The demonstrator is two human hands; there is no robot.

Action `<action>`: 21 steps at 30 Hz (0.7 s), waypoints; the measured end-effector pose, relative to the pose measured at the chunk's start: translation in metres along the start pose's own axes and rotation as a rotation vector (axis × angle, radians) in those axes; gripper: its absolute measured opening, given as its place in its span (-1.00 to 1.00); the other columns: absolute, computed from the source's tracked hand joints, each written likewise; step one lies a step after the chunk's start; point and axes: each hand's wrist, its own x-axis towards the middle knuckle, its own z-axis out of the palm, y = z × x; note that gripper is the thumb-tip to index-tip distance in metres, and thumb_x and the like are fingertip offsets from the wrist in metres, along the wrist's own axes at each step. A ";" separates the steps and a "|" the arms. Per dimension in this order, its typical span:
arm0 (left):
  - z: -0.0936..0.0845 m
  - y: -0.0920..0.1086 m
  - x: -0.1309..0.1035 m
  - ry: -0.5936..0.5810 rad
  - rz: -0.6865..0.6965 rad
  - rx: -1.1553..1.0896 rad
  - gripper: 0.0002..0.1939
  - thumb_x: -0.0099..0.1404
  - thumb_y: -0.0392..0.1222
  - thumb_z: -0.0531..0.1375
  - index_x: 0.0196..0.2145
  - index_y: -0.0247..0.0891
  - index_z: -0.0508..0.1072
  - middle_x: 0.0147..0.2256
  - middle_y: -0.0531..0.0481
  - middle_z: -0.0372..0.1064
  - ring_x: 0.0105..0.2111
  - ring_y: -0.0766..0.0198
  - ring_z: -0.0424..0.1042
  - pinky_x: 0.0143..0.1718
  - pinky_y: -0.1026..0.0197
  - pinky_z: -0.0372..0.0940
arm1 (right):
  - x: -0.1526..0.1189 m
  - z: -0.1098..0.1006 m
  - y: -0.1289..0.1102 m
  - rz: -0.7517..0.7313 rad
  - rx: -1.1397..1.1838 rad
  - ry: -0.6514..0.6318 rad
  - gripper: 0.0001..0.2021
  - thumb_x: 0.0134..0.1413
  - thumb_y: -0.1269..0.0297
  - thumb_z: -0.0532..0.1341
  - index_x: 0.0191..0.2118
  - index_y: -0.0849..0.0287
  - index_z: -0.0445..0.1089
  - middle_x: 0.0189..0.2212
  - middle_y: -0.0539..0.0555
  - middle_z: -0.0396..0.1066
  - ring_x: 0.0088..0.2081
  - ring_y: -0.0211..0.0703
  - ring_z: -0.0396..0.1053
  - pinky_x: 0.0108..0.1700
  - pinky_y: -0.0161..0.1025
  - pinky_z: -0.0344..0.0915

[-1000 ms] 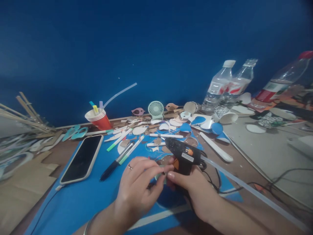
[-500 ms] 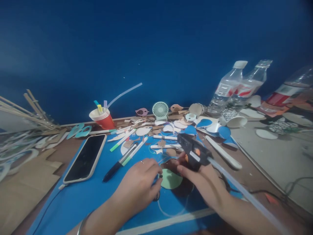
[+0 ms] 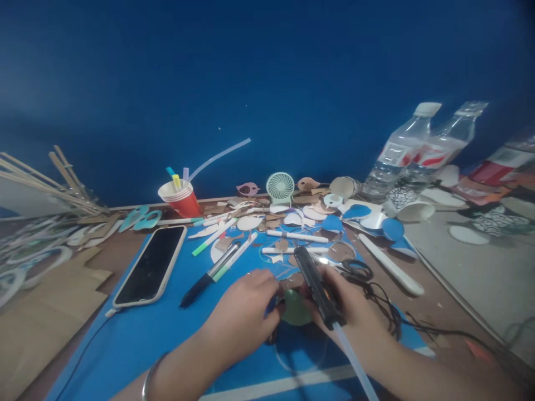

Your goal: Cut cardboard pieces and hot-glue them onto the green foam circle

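Note:
My left hand (image 3: pixel 246 303), with a ring and a bracelet, is closed at the left edge of a light green round piece (image 3: pixel 296 308). Its fingertips pinch something small and dark that I cannot make out. In my right hand (image 3: pixel 349 301) is a black glue gun (image 3: pixel 318 287), with a long translucent glue stick (image 3: pixel 355 359) coming out of its back toward me. The gun's front end points away, over the far side of the green piece. Some of my right fingers are hidden behind the gun, close to the green piece.
On the blue mat (image 3: pixel 167 340) lie a phone (image 3: pixel 152 267), a black marker (image 3: pixel 209 275) and scissors (image 3: pixel 355 269). Behind are a red cup (image 3: pixel 184 200), a small fan (image 3: pixel 280 188), paper scraps and plastic bottles (image 3: pixel 403 145). A black cable (image 3: pixel 443 329) runs right.
The glue gun has swung round, so its glue stick now points more toward me. My right hand has turned with it and the scissors have come into view. The whole view has shifted slightly.

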 end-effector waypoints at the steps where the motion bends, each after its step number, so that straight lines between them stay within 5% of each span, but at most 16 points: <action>1: 0.000 0.000 0.000 0.007 0.004 -0.013 -0.90 0.11 -0.34 0.09 -0.37 -0.25 0.37 -0.39 -0.02 0.30 -0.31 0.19 0.31 -0.30 0.16 0.24 | 0.000 0.000 0.000 0.000 -0.002 0.002 -0.79 -0.20 0.50 0.20 -0.36 0.12 0.26 -0.43 -0.01 0.38 -0.41 -0.16 0.32 -0.36 -0.28 0.24; 16: -0.003 -0.003 0.000 0.027 -0.078 -0.254 -0.85 0.09 -0.35 0.13 -0.33 -0.20 0.36 -0.33 0.03 0.35 -0.26 0.19 0.31 -0.26 0.14 0.24 | -0.002 0.000 0.011 0.006 -0.014 -0.017 -0.82 -0.12 0.49 0.15 -0.34 0.11 0.23 -0.44 -0.03 0.35 -0.42 -0.20 0.31 -0.39 -0.30 0.24; 21: -0.008 0.001 0.000 0.002 -0.018 -0.210 -0.65 -0.03 -0.30 0.24 -0.22 -0.18 0.35 -0.26 0.00 0.37 -0.23 0.11 0.30 -0.24 0.05 0.25 | -0.002 0.001 0.010 0.003 -0.022 0.040 -0.85 -0.13 0.47 0.17 -0.37 0.10 0.26 -0.45 -0.01 0.40 -0.38 -0.13 0.35 -0.31 -0.21 0.26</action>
